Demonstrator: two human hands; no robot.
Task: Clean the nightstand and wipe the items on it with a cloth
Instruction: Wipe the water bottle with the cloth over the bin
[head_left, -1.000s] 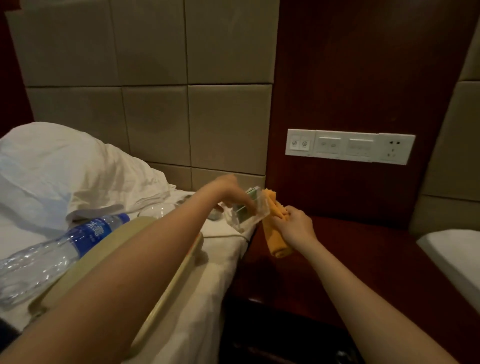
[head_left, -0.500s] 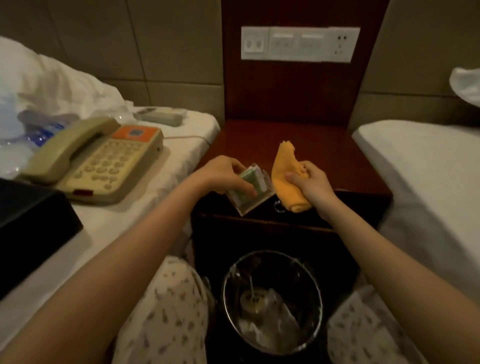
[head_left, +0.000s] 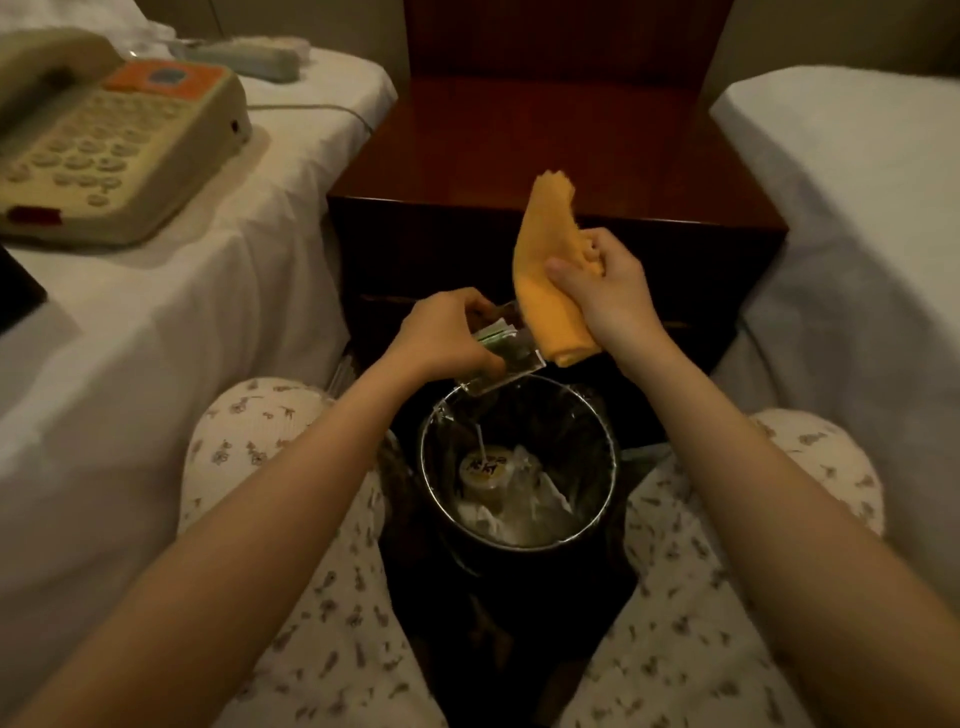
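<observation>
Both hands dropped over the six-o'clock round steel bin (head_left: 614, 467), left hand (head_left: 447, 332) gripping clear plastic holder (head_left: 511, 358), right hand (head_left: 608, 291) gripping orange cloth (head_left: 545, 249): probably emptying it.

Telephone (head_left: 104, 140) and remote (head_left: 248, 56) lie on the bed (head_left: 171, 322).

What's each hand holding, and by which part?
Left hand grips the clear holder by its left part; right hand grips the orange cloth around its middle.
</observation>
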